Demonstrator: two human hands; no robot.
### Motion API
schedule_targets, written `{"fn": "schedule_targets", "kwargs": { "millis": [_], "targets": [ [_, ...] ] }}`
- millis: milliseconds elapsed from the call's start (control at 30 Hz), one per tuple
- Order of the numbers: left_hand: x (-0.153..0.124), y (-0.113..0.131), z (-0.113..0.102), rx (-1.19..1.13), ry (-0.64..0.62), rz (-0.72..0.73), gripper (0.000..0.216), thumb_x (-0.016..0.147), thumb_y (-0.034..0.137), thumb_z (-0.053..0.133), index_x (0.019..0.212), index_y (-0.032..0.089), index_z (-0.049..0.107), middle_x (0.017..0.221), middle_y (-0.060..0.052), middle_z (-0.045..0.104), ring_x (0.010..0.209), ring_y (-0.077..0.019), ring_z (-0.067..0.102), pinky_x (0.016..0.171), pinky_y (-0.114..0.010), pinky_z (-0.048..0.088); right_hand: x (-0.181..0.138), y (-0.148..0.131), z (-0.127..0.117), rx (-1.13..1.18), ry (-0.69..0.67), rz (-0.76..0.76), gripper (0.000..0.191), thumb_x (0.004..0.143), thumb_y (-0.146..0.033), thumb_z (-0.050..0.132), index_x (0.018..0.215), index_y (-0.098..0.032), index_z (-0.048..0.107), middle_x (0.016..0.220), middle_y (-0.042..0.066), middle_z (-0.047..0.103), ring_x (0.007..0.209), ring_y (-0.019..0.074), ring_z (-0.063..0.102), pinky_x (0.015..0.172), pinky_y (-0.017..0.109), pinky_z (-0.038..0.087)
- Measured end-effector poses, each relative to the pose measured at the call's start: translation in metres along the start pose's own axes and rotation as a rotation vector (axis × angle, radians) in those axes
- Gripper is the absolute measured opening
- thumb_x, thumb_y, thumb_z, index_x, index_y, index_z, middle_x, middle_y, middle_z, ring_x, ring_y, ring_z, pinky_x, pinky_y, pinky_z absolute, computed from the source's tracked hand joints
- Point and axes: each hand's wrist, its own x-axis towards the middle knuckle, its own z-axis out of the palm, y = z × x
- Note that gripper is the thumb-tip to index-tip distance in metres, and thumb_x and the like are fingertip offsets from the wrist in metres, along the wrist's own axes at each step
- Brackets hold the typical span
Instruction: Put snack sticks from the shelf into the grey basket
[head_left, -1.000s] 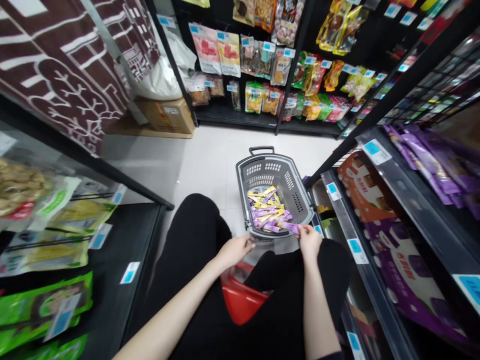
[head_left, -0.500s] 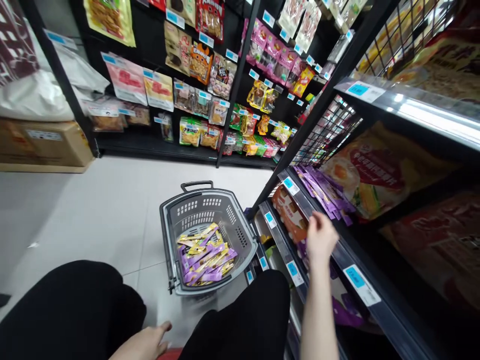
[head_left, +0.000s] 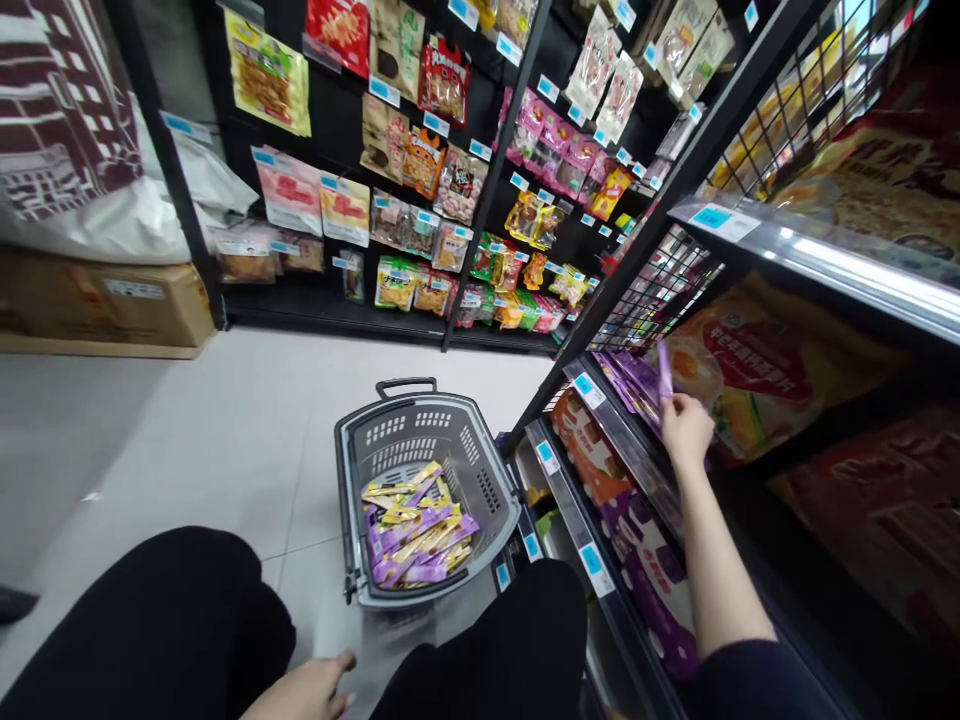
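My right hand (head_left: 684, 428) is raised to the shelf on my right and pinches a thin purple snack stick (head_left: 664, 380) upright above a row of purple sticks (head_left: 634, 385) lying on that shelf. My left hand (head_left: 304, 690) rests low between my knees at the bottom edge, fingers loosely stretched, holding nothing. A grey shopping basket (head_left: 480, 470) stands on the floor in front of me, with several purple and yellow snack sticks (head_left: 416, 525) in its bottom.
Black shelves with price tags run along the right (head_left: 810, 250) and across the back (head_left: 420, 200), full of snack bags. A cardboard box (head_left: 105, 300) and white sacks sit at the back left. Pale tiled floor (head_left: 187, 440) lies left of the basket.
My right hand has gone from the basket rim up to the right shelf with a purple stick in its fingers. My left hand dropped toward my knees. My view swung right.
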Motion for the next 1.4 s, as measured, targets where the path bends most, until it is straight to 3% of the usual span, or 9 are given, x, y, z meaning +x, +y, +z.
{"fn": "schedule_targets", "kwargs": {
  "millis": [67,200,300,400,567,733,867,1000,1400],
  "targets": [
    [0.001,0.011,-0.007,-0.132,0.004,0.057,0.038,0.074,0.036,0.043,0.1,0.018,0.064,0.09,-0.009,0.071,0.085,-0.0257,0.065,0.078,-0.032,0.047,-0.017,-0.017,-0.007,0.537,-0.031,0.122,0.024,0.076,-0.038,0.058,0.081,-0.015,0.062,0.071,0.004,0.061,0.062,0.0161,0.056,0.057,0.026,0.043],
    [-0.002,0.031,-0.022,-0.621,0.011,0.2,0.046,0.076,0.053,0.046,0.102,0.019,0.062,0.097,-0.007,0.068,0.089,-0.0241,0.062,0.083,-0.033,0.046,-0.095,-0.062,0.0,1.337,-0.431,0.282,0.027,0.069,-0.043,0.067,0.079,-0.021,0.056,0.057,-0.008,0.049,0.038,0.0036,0.033,0.038,0.015,0.029],
    [-0.014,0.041,-0.03,-1.07,-0.029,0.234,0.062,0.07,0.062,0.053,0.108,0.014,0.057,0.094,-0.011,0.066,0.082,-0.0235,0.061,0.077,-0.038,0.05,-0.177,-0.093,0.029,1.504,-0.668,0.41,0.033,0.065,-0.046,0.071,0.08,-0.022,0.054,0.063,-0.006,0.053,0.034,0.0008,0.023,0.032,0.014,0.021],
    [-0.026,0.046,-0.033,-1.374,-0.003,0.27,0.07,0.065,0.06,0.062,0.117,0.015,0.05,0.098,-0.013,0.061,0.083,-0.0231,0.06,0.076,-0.041,0.051,-0.256,-0.117,0.066,1.532,-0.892,0.516,0.039,0.06,-0.051,0.072,0.078,-0.022,0.053,0.06,-0.005,0.053,0.036,0.0047,0.036,0.033,0.017,0.027],
    [-0.028,0.046,-0.024,-1.409,0.058,0.229,0.071,0.055,0.05,0.076,0.112,0.017,0.049,0.094,-0.008,0.06,0.075,-0.0202,0.063,0.065,-0.037,0.055,-0.342,-0.138,0.102,1.565,-1.031,0.616,0.033,0.068,-0.046,0.068,0.081,-0.019,0.055,0.052,-0.009,0.043,0.035,0.0025,0.029,0.036,0.016,0.022],
    [-0.019,0.044,-0.022,-1.299,0.153,0.075,0.061,0.054,0.047,0.076,0.099,0.013,0.053,0.075,-0.002,0.062,0.054,-0.0149,0.061,0.049,-0.029,0.052,-0.352,-0.129,0.105,1.471,-1.1,0.55,0.031,0.071,-0.046,0.066,0.076,-0.017,0.055,0.049,-0.008,0.043,0.04,0.0047,0.035,0.039,0.017,0.024],
    [-0.017,0.044,-0.025,-1.221,0.186,0.03,0.05,0.054,0.04,0.077,0.091,0.011,0.058,0.068,0.0,0.061,0.051,-0.0123,0.058,0.043,-0.023,0.046,-0.333,-0.106,0.107,1.465,-0.918,0.673,0.041,0.072,-0.059,0.058,0.069,-0.021,0.044,0.045,-0.008,0.045,0.039,0.0078,0.045,0.035,0.016,0.025],
    [-0.017,0.043,-0.023,-1.139,0.175,-0.003,0.042,0.057,0.036,0.075,0.088,0.011,0.061,0.058,0.002,0.058,0.049,-0.0114,0.055,0.042,-0.022,0.043,-0.318,-0.086,0.11,1.359,-0.81,0.738,0.04,0.068,-0.057,0.063,0.07,-0.02,0.048,0.044,-0.007,0.049,0.035,0.0098,0.049,0.032,0.018,0.03],
    [-0.02,0.041,-0.02,-0.929,-0.053,0.034,0.036,0.069,0.045,0.064,0.084,0.012,0.06,0.069,-0.003,0.065,0.052,-0.0106,0.057,0.048,-0.021,0.043,-0.32,-0.083,0.113,1.187,-1.062,0.9,0.039,0.052,-0.041,0.075,0.077,-0.017,0.056,0.05,-0.002,0.062,0.039,0.0185,0.06,0.036,0.026,0.046]
  ]
}}
